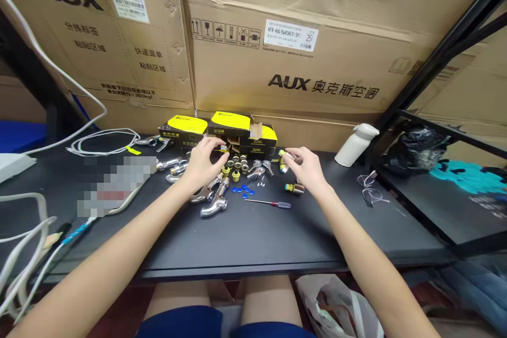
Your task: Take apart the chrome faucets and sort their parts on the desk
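Observation:
My left hand (205, 162) hovers over the tap parts, thumb and fingers curved apart with nothing visible between them. Below and beside it lie chrome tap bodies (216, 203), yellow plastic caps (236, 175) and several brass nuts (236, 159). My right hand (308, 168) pinches a chrome valve cartridge (287, 163) with a yellow end; the fingers cover part of it. Another cartridge (294, 188), yellow and blue at one end, lies just below that hand. Between the hands are chrome tap handles (257, 170), small screws (261, 184), blue discs (244, 189) and a screwdriver (277, 204).
Black-and-yellow boxes (229, 124) stand behind the parts, one with its flap open. To the right are a white bottle (356, 145) and a clear coiled cable (370, 193). White cables (103, 140) lie left. Large cartons (336, 63) close off the back.

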### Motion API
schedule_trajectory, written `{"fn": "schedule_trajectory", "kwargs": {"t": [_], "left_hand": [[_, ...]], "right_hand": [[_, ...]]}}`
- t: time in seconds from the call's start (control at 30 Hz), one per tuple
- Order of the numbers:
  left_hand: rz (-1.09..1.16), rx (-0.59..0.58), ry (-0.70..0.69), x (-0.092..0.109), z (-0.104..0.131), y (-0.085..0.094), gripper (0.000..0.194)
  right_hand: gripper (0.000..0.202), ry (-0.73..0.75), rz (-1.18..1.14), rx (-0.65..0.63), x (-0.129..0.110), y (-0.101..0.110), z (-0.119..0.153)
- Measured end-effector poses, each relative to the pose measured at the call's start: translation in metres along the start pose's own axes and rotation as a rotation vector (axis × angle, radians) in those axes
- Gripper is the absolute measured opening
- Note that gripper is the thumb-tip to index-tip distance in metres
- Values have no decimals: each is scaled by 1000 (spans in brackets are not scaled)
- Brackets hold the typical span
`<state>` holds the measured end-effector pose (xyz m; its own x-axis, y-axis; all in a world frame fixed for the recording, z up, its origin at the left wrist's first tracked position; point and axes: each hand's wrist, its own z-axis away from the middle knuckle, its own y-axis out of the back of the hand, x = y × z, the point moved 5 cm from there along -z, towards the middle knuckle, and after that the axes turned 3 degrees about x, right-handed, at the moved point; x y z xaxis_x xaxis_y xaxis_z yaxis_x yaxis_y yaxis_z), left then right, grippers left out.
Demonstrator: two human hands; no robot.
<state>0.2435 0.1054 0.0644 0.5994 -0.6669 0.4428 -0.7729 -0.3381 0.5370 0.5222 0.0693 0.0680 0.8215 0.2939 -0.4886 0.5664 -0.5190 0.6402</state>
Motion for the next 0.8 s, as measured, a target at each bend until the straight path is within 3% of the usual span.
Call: {"fn": "schedule_trajectory", "kwargs": {"t": [0.1,0.23,0.37,0.47,0.57,0.63,0.7,0.8], "left_hand": [[94,-62,-129,29,7,-5,42],[231,-299,-251,57,24,-24,48],[304,-444,-176,59,32,-35,33],[312,-346,-65,49,26,-31,34],[320,-199,26,35,18,-24,38],[360,-160,54,28,15,-22,32],[418,-160,86,23,15,-23,28],[496,-195,139,20,17,-27,26]], "right_hand": [[35,91,-256,-33,-20,-12,10],[37,41,-493,-203,-44,-36,30],[34,-28,-651,-287,-51,-46,35],[42,-183,-734,-386,-36,-44,25],[51,-243,-560,-618,-20,-39,21],[43,-177,-390,-904,-18,-38,30],[34,-91,-227,-1095,-19,-37,41],[23,4,-38,-1110,-24,-34,47]]}}
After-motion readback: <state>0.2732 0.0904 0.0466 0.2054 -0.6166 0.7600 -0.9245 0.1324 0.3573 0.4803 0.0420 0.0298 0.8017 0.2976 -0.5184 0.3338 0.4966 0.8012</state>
